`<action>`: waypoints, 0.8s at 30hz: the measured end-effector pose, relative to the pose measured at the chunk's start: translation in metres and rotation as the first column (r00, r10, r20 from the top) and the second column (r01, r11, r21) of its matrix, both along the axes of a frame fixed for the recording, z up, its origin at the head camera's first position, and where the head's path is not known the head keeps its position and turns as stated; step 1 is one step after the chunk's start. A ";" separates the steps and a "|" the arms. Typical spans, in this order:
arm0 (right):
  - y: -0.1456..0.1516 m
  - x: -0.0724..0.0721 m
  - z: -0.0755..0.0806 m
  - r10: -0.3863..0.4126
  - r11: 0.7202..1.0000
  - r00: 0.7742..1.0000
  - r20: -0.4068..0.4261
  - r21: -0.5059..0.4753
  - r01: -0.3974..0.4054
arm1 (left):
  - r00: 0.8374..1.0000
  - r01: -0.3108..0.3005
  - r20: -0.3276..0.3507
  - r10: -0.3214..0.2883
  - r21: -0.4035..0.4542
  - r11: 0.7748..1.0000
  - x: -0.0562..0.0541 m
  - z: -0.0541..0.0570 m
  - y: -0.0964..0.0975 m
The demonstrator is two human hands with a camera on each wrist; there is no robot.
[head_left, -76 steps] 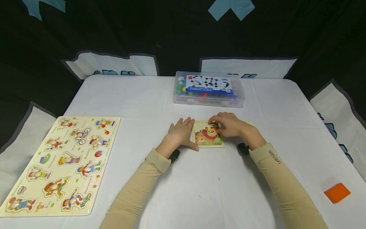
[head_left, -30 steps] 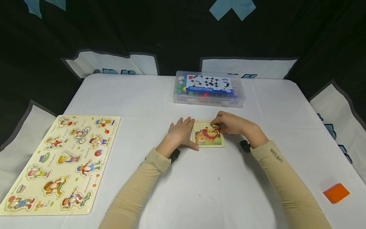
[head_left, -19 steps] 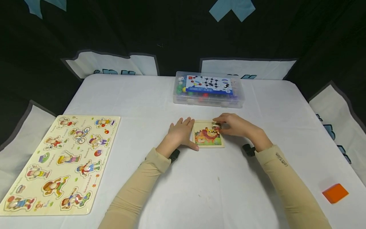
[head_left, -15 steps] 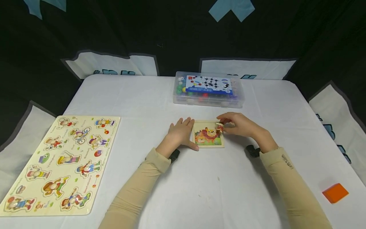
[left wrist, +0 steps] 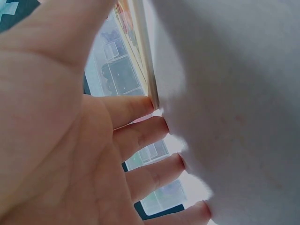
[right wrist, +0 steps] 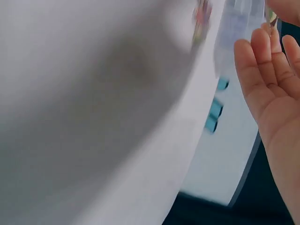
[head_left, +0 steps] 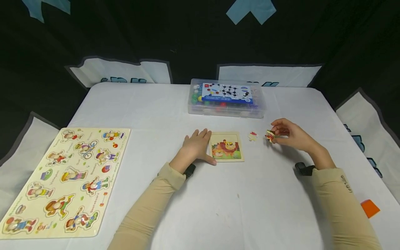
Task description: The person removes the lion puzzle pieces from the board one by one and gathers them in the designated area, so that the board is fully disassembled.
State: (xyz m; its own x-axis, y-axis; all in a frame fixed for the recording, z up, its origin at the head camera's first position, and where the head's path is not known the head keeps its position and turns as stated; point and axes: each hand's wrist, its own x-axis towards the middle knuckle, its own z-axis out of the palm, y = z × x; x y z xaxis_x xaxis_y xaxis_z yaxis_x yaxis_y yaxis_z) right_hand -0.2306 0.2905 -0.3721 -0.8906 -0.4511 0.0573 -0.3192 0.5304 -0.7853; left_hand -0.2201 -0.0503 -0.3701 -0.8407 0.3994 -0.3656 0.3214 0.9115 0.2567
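A small wooden puzzle tray [head_left: 224, 134] lies at mid-table, with a lion picture [head_left: 227, 149] across its lower part and bare wood along the top. My left hand [head_left: 194, 147] lies spread at the tray's left side, thumb near the lower left corner. In the left wrist view, the index fingertip [left wrist: 149, 104] meets the tray's edge [left wrist: 148, 77]. To the right of the tray, my right hand [head_left: 292, 135] pinches a jigsaw piece [head_left: 270, 135] above the table. A second loose jigsaw piece [head_left: 252, 136] sits between tray and hand. The right wrist view shows the held piece [right wrist: 271, 18] only in part.
Behind the tray stands a clear plastic case [head_left: 226, 110] of coloured balls with a printed card. A large picture board [head_left: 73, 159] of cartoon figures covers the table's left side. An orange block [head_left: 370, 209] is partly covered by the right sleeve.
My right hand has drawn a jigsaw piece out of the tray's upper right and carried it rightward. The loose piece beside the tray has come into sight. The left hand has stayed put.
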 end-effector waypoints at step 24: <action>0.055 0.015 -0.007 -0.187 0.946 0.979 0.080 0.282 0.158 | 0.999 0.018 -0.028 -0.018 -0.012 1.000 -0.001 -0.002 0.001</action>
State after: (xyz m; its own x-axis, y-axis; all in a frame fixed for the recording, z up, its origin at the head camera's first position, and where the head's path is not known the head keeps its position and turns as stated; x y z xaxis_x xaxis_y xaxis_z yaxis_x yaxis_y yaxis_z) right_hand -0.2154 0.3451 -0.3790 -0.9506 -0.2753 -0.1436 -0.1280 0.7688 -0.6265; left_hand -0.2206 -0.0496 -0.3725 -0.8433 0.4104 -0.3469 0.3448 0.9084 0.2365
